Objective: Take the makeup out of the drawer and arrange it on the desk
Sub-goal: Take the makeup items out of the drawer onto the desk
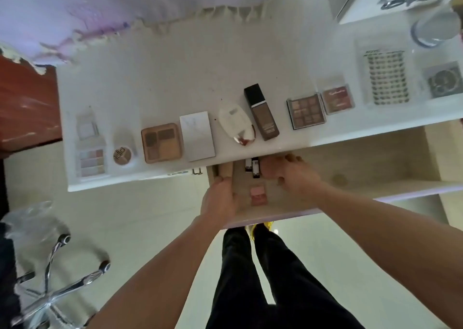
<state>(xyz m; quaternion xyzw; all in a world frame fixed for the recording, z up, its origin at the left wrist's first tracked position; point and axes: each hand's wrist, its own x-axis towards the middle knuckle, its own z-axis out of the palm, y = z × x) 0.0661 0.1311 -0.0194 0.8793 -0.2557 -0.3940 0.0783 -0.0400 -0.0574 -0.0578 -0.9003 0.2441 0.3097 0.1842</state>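
Makeup tubes (253,167), small black-and-white ones, lie in the drawer (363,168) just to the inner side of the right hand (290,178). That hand's fingers are curled, with their tips partly under the desk (175,78) edge. I cannot tell whether they already pinch a tube or only hover beside it. Across from it, the left hand (220,198) grips the near end of a beige tube (224,170), thumb laid along it and fingers curled underneath. A pink compact (258,194) rests on the drawer floor between the two hands, touched by neither. Just beyond the knuckles the desk top overhangs the drawer. The next move is probably best started by drawing each piece back toward the body, so it comes out from under that lip, and only then raising it. The tubes lie close together, so taking one at a time would likely stop the others rolling deeper under the desk. Directly past the grip stand a brown bottle (261,111) and a white oval case (235,124). A white flat box (198,135), a tan palette (161,143) and a round pot (122,154) run off beyond the left hand. A brown eyeshadow palette (305,110) and a pink blush case (337,98) run off beyond the right. New pieces should probably go down gently behind that row, without knocking the bottle.
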